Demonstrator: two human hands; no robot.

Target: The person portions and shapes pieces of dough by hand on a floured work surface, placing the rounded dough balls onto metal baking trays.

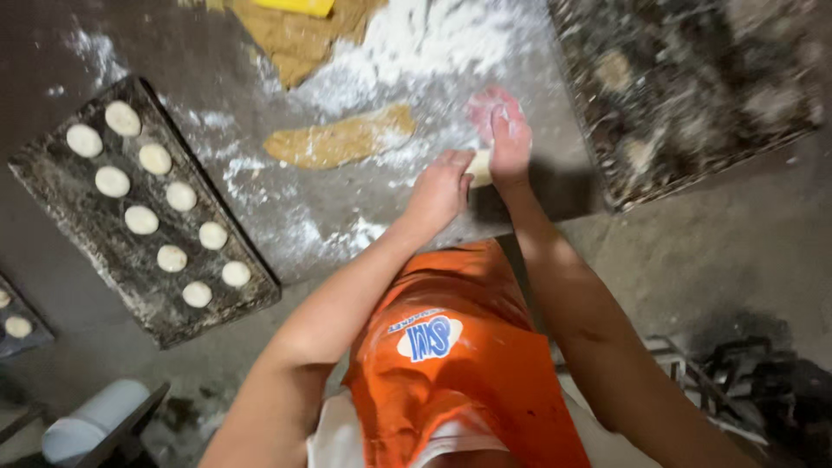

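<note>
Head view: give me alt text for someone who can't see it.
Seen from above, a person in an orange apron holds a pale piece of dough between the left hand and right hand over a floured table. To the left, a dark tray carries two rows of round dough pieces; a flattened tan dough sheet lies ahead.

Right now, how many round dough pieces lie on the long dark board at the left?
10, in two slanted rows along the board: from the far pair down to the near pair. None seems hidden. Another piece lies on a separate board at the left edge.
</note>
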